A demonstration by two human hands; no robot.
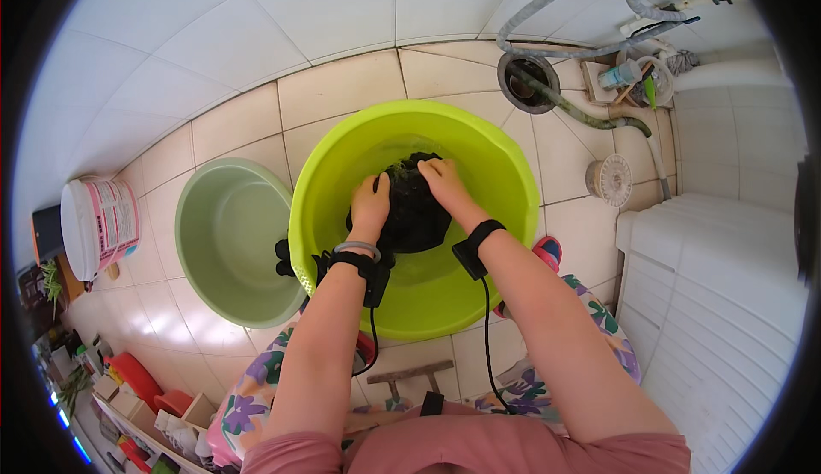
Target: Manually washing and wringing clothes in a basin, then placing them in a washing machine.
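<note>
A large lime-green plastic tub (414, 320) stands on the tiled floor with some water in it. A bunched black cloth (417, 217) lies wet in the tub. My left hand (371, 204) rests on the cloth's left side, its thumb and fingers partly bent over the fabric. On the upper right edge of the cloth is my right hand (444, 182), fingers curled onto it. The fingertips of both hands are partly hidden in the dark folds, and both wrists wear black straps with small boxes and cables.
A pale green basin (240, 243) stands close at the left, beside a small black item (284, 257) at the tub's rim. A white bucket (99, 230) is farther left. At the upper right are a floor drain (529, 82) and a grey hose (580, 113).
</note>
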